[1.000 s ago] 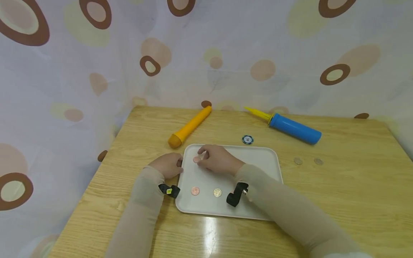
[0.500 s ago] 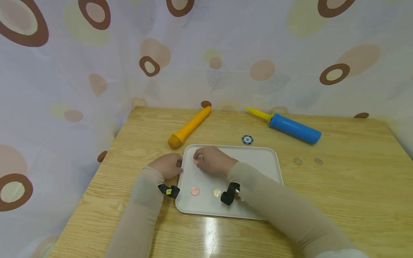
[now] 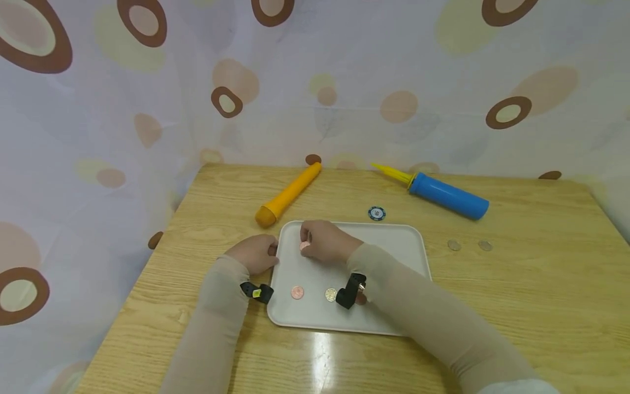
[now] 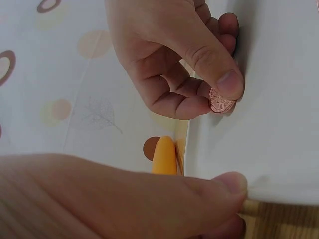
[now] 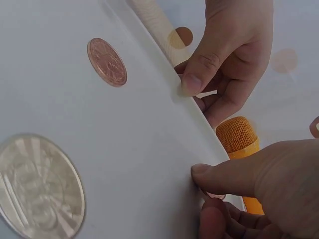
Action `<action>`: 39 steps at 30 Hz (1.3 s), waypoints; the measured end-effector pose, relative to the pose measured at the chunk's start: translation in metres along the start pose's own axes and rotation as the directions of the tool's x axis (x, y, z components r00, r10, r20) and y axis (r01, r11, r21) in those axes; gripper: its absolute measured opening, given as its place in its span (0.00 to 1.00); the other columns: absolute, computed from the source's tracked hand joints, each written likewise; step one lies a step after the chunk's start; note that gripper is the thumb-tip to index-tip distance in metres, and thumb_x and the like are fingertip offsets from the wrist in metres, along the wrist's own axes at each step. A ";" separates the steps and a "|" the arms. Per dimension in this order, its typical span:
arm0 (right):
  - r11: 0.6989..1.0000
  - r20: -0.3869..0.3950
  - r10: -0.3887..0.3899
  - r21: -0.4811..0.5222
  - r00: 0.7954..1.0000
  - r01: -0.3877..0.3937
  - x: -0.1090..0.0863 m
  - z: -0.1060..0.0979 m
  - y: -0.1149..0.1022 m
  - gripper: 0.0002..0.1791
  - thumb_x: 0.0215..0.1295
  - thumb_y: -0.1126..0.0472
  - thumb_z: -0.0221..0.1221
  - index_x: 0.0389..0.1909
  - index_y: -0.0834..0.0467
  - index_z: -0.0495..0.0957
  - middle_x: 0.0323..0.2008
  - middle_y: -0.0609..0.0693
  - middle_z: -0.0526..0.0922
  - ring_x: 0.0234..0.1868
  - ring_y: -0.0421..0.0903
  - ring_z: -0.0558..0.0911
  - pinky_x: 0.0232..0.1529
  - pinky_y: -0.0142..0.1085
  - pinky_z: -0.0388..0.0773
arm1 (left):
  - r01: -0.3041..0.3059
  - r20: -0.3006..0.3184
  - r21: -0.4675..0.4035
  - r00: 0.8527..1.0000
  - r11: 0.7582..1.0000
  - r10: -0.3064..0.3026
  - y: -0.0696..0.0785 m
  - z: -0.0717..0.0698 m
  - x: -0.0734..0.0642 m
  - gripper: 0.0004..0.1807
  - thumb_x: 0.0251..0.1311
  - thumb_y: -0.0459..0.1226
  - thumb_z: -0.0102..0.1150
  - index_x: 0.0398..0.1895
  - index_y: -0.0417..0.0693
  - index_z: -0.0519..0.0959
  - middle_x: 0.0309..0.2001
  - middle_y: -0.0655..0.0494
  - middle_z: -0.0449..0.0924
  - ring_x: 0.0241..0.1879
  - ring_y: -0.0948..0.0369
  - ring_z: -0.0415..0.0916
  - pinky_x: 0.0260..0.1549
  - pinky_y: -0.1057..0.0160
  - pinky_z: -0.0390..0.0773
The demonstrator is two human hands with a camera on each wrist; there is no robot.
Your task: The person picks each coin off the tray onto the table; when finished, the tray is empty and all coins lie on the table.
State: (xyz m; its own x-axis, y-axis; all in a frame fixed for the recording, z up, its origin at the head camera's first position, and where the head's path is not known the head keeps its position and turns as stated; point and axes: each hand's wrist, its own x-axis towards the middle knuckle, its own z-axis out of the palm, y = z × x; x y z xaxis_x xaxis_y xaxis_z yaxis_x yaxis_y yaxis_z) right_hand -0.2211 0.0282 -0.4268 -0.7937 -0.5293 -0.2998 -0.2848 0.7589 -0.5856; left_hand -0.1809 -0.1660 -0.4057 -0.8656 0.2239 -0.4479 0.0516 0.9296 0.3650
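A white tray lies on the wooden table. At its left edge, my left hand grips the rim, thumb on top and fingers beneath it. Over the tray's far left part, my right hand pinches a copper-coloured coin between thumb and fingers, and the coin is tilted up on edge. Nearer the front of the tray, another copper-coloured coin lies flat. To its right is a pale gold coin, beside the black wrist camera on my right arm.
Behind the tray lie an orange microphone, a blue-and-white poker chip and a blue hand pump with a yellow nozzle. Two dull coins, one left and one right, rest on the table right of the tray. A patterned curtain hangs behind.
My right hand has closed its fingers on the copper-coloured coin that lay flat at the tray's far left and tipped it up. The left hand has stayed at the rim.
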 end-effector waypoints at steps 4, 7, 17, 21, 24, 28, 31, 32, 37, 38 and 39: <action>0.998 0.002 -0.006 0.055 1.000 0.006 -0.001 0.000 0.002 0.07 0.68 0.60 0.63 0.42 0.52 0.75 0.30 0.50 0.77 0.29 0.45 0.74 0.30 0.34 0.70 | 0.006 0.003 0.001 1.000 1.000 -0.006 -0.002 0.000 0.001 0.10 0.67 0.38 0.62 0.48 0.45 0.79 0.33 0.54 0.75 0.37 0.56 0.72 0.38 0.58 0.69; 0.995 0.000 -0.007 0.103 1.000 0.007 -0.004 0.001 0.005 0.05 0.69 0.59 0.62 0.42 0.51 0.76 0.30 0.49 0.77 0.30 0.45 0.75 0.31 0.35 0.71 | 0.011 0.006 0.002 1.000 1.000 -0.011 -0.002 0.000 0.001 0.11 0.67 0.38 0.62 0.50 0.45 0.79 0.34 0.54 0.76 0.37 0.56 0.72 0.39 0.58 0.70; 0.960 -0.021 0.026 0.281 0.999 -0.019 -0.013 -0.004 0.021 0.11 0.68 0.51 0.65 0.45 0.53 0.84 0.30 0.47 0.83 0.32 0.44 0.79 0.37 0.35 0.77 | 0.004 -0.007 0.004 1.000 1.000 -0.004 0.001 -0.002 -0.003 0.12 0.68 0.38 0.61 0.51 0.44 0.79 0.34 0.54 0.76 0.37 0.56 0.72 0.39 0.58 0.70; 0.933 -0.015 0.044 0.359 0.999 -0.036 -0.018 -0.008 0.027 0.11 0.66 0.50 0.66 0.43 0.52 0.84 0.28 0.49 0.84 0.30 0.45 0.81 0.36 0.35 0.78 | 0.008 -0.005 0.003 1.000 1.000 -0.008 0.001 -0.001 -0.004 0.13 0.68 0.38 0.61 0.52 0.44 0.79 0.34 0.54 0.76 0.38 0.56 0.72 0.40 0.58 0.70; 0.922 -0.029 0.052 0.386 0.998 -0.036 -0.022 -0.012 0.032 0.11 0.65 0.50 0.67 0.42 0.51 0.83 0.28 0.50 0.84 0.30 0.46 0.81 0.35 0.36 0.78 | 0.003 -0.007 0.006 1.000 1.000 -0.003 0.002 -0.001 -0.004 0.14 0.67 0.38 0.62 0.53 0.43 0.79 0.35 0.54 0.77 0.39 0.56 0.72 0.41 0.57 0.71; 0.918 -0.057 0.049 0.396 0.997 -0.023 -0.027 -0.015 0.038 0.10 0.65 0.49 0.68 0.41 0.50 0.84 0.27 0.50 0.84 0.30 0.46 0.81 0.35 0.36 0.76 | 0.002 -0.005 0.004 1.000 1.000 -0.002 0.001 -0.001 -0.002 0.15 0.67 0.38 0.62 0.54 0.43 0.79 0.36 0.54 0.77 0.39 0.55 0.72 0.42 0.56 0.71; 0.913 -0.070 0.049 0.407 0.996 -0.016 -0.031 -0.018 0.041 0.11 0.64 0.49 0.68 0.42 0.50 0.84 0.28 0.51 0.84 0.31 0.47 0.80 0.36 0.36 0.77 | 0.003 -0.004 0.001 1.000 1.000 -0.003 0.000 0.000 -0.001 0.16 0.67 0.38 0.62 0.55 0.43 0.79 0.37 0.55 0.78 0.39 0.55 0.72 0.43 0.56 0.72; 0.911 -0.073 0.055 0.411 0.996 -0.020 -0.032 -0.019 0.042 0.11 0.64 0.48 0.68 0.42 0.50 0.84 0.28 0.51 0.84 0.32 0.47 0.80 0.36 0.36 0.77 | 0.002 -0.004 0.001 1.000 1.000 -0.002 0.000 0.000 -0.001 0.16 0.67 0.38 0.62 0.56 0.43 0.79 0.37 0.55 0.78 0.39 0.55 0.72 0.44 0.56 0.72; 0.898 -0.076 0.085 0.437 0.993 -0.043 -0.038 -0.023 0.045 0.13 0.63 0.48 0.69 0.43 0.50 0.84 0.30 0.51 0.84 0.34 0.48 0.81 0.38 0.37 0.79 | -0.002 -0.006 0.003 1.000 1.000 0.002 -0.001 0.001 -0.001 0.16 0.67 0.38 0.62 0.56 0.43 0.79 0.38 0.55 0.78 0.39 0.55 0.72 0.45 0.56 0.73; 0.896 -0.077 0.089 0.442 0.993 -0.046 -0.038 -0.023 0.047 0.13 0.63 0.48 0.69 0.43 0.50 0.84 0.31 0.51 0.84 0.34 0.48 0.81 0.38 0.37 0.79 | -0.003 -0.006 0.003 1.000 1.000 0.003 -0.001 0.001 -0.001 0.16 0.67 0.38 0.62 0.55 0.43 0.79 0.38 0.55 0.78 0.39 0.55 0.72 0.44 0.56 0.72; 0.893 -0.077 0.090 0.448 0.993 -0.047 -0.039 -0.023 0.048 0.13 0.63 0.49 0.69 0.43 0.50 0.84 0.31 0.51 0.84 0.34 0.48 0.81 0.38 0.37 0.79 | -0.005 -0.007 0.005 1.000 1.000 0.005 -0.001 0.001 -0.001 0.15 0.67 0.38 0.62 0.55 0.43 0.79 0.37 0.54 0.78 0.39 0.55 0.72 0.44 0.56 0.72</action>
State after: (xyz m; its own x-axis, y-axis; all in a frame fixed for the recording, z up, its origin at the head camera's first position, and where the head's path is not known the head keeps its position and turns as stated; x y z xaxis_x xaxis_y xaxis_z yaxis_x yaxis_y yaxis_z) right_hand -0.2164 0.0938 -0.4258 -0.8552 -0.4277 -0.2927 0.0233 0.5324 -0.8461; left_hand -0.1793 -0.1670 -0.4061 -0.8688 0.2267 -0.4403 0.0587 0.9299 0.3630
